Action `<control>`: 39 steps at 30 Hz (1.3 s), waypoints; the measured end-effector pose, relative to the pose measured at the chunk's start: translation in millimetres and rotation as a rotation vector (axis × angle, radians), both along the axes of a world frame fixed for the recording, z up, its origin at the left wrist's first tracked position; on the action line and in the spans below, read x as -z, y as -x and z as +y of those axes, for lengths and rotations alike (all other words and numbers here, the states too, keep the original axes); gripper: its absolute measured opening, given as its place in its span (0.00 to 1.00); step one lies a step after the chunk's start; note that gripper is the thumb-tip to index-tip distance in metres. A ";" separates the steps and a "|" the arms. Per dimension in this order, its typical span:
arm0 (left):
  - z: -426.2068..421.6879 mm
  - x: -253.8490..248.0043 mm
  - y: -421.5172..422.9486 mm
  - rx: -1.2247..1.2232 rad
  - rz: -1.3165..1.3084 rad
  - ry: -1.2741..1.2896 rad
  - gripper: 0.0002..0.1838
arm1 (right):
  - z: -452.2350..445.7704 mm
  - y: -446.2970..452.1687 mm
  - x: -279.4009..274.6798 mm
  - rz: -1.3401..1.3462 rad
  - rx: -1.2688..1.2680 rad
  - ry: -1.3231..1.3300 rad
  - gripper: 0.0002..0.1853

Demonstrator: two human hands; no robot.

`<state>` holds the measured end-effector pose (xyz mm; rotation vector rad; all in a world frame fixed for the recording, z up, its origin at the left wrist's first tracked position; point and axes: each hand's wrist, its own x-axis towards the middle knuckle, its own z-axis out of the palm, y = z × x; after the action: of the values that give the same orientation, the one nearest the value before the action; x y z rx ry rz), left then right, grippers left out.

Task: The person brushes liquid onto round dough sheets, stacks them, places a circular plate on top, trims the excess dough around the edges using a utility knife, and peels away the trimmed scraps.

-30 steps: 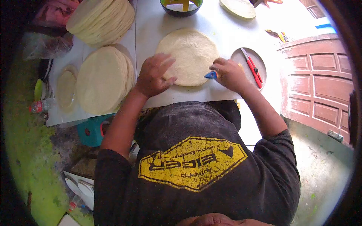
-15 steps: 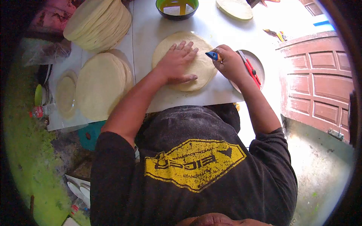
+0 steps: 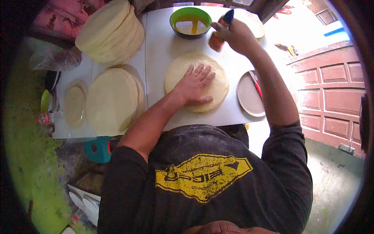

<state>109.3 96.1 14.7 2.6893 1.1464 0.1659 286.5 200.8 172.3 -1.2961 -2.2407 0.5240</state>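
Observation:
My left hand [image 3: 196, 85] lies flat with fingers spread on a round flat sheet of dough [image 3: 219, 74] in the middle of the table. Raised at the back, my right hand [image 3: 240, 36] is closed around a brush [image 3: 216, 42] with a blue handle end; its bristles point down toward the table and look slightly blurred. Just left of the brush stands a bowl [image 3: 177, 18], green inside and dark outside, holding yellow liquid.
A tall stack of dough rounds [image 3: 107, 35] and a lower stack [image 3: 111, 101] stand on the left, beside a clear-wrapped round [image 3: 74, 107]. On the right, a red cutter [image 3: 257, 86] rests on a round plate [image 3: 248, 97]. Another pale round [image 3: 255, 25] lies at the back right.
My right hand has moved from the dough up and back beside the bowl, with the brush turned bristles-down. My left hand stays on the dough. The whole view has shifted slightly.

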 end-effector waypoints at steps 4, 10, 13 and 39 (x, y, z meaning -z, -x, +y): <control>-1.0 -1.2 -1.0 -0.042 -0.060 0.065 0.51 | 80.5 23.8 41.0 0.136 -0.024 -0.034 0.20; 3.6 -13.4 -3.1 -0.086 -0.436 0.141 0.49 | 105.8 66.1 63.0 -0.177 0.122 -0.022 0.21; -27.0 -20.1 13.6 -0.159 -0.958 0.345 0.41 | 113.8 62.3 69.8 -0.150 0.133 -0.115 0.21; -101.2 8.3 94.9 -0.251 -0.513 -0.088 0.24 | 104.9 48.1 54.3 0.073 0.109 -0.099 0.17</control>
<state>14.4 -5.2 6.5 2.3434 1.3092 0.9035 238.3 305.7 117.9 -1.3179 -2.0959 0.4084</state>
